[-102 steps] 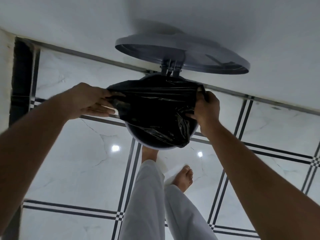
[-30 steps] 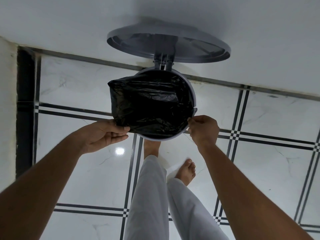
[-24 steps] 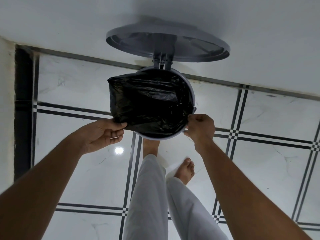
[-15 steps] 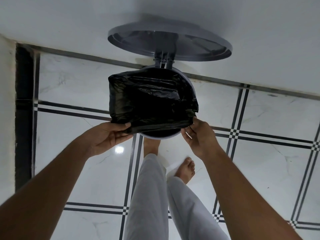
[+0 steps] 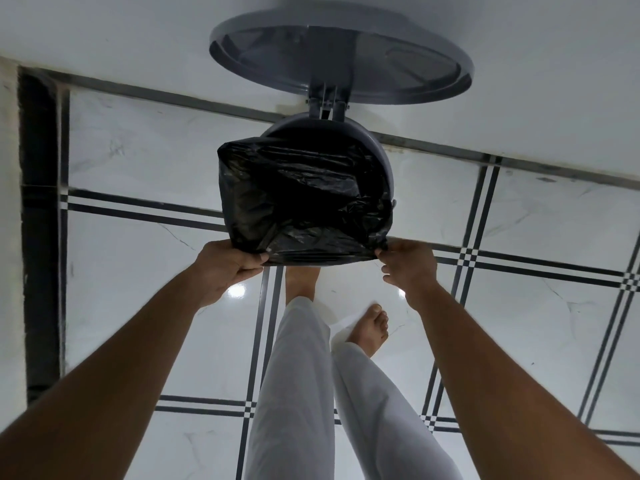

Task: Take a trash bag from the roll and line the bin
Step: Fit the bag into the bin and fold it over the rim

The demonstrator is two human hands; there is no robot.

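A black trash bag (image 5: pixel 304 199) is spread over the mouth of a round grey bin (image 5: pixel 375 147) that stands on the floor against the wall. The bin's round lid (image 5: pixel 341 51) is swung up and open behind it. My left hand (image 5: pixel 225 268) grips the bag's near left corner. At the near right corner my right hand (image 5: pixel 408 263) pinches the bag's edge. The bag's near edge is stretched between both hands and covers the bin's near rim. Only the far right arc of the rim shows. No roll is in view.
White marble floor tiles (image 5: pixel 519 323) with black line borders lie all around. A white wall (image 5: pixel 519 98) rises behind the bin. A dark vertical strip (image 5: pixel 40 220) runs along the left. My legs in white trousers (image 5: pixel 294 393) and bare feet stand just before the bin.
Both hands came from the bin's sides to its near rim and took the bag's near corners. They have pulled the bag's near edge toward me, over the near rim.
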